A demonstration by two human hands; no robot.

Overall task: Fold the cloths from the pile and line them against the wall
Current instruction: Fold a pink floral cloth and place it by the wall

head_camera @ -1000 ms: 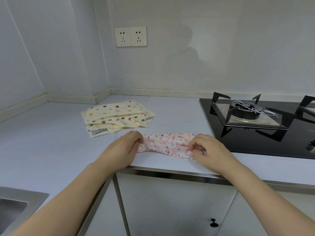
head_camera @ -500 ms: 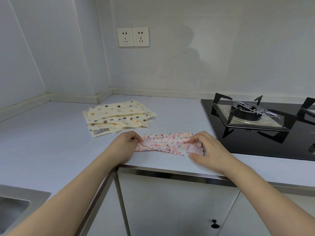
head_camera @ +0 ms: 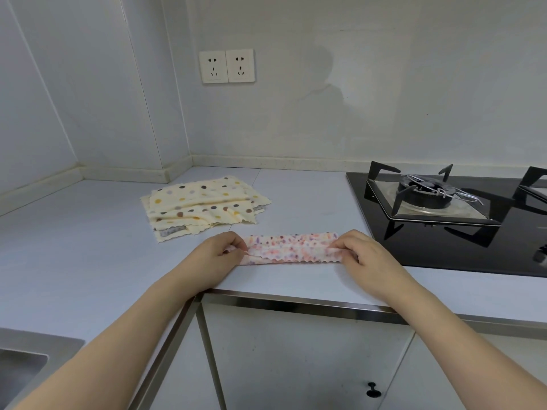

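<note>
Left hand (head_camera: pixel 217 252) and right hand (head_camera: pixel 359 252) pinch cloth (head_camera: pixel 291 248) ends — keep strip taut, edges matched, before folding across.

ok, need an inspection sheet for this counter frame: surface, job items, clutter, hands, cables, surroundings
Surface: pale countertop, metal front edge.
Job's things: pink speckled cloth folded into a narrow strip near the front edge; pile of cream polka-dot cloths behind it, unfolded, apart from the wall.
Clutter: nothing seen.
Grippers: left hand pinches the strip's left end; right hand pinches its right end.
Cables: nothing seen.
Surroundings: gas hob at right, double wall socket, sink lower left, cabinet doors below.
</note>
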